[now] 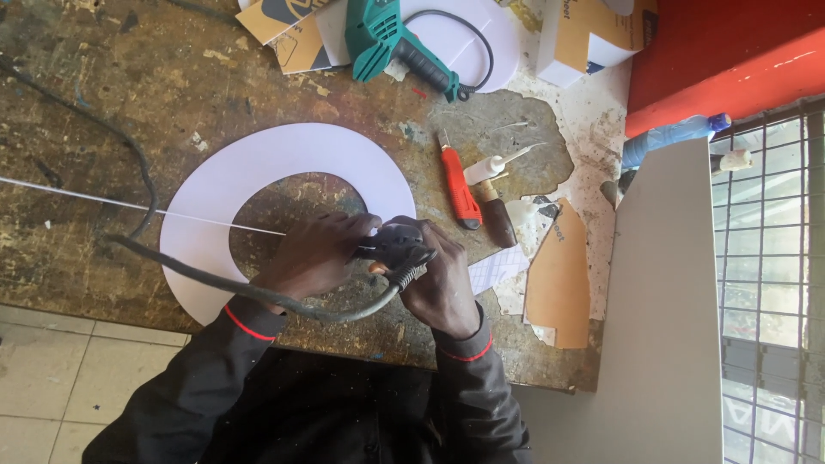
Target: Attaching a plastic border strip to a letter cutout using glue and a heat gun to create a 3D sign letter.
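head view, looking down on a worn workbench [103, 94]. the left hand [314, 256] and right hand [443, 288] close together around a small black tool body [397, 243], fingers wrapped tight on it, no gap showing; its thick black cable [258, 288] leaves beneath the right hand and loops away past the left wrist. directly under and beyond both hands lies a white c-shaped ring [284, 150] of sheet material, flat on the bench, and a thin white rod [129, 204] runs in from the far left to the left fingertips. just right of the right hand — a red utility knife [460, 189], a glue nozzle [494, 165] and a brown card offcut [560, 279]; well beyond, a teal drill [387, 39]. judged step: readying or adjusting the corded tool at the ring's inner edge. the next move likely calls for a firm two-handed hold — and slack kept in the cable.
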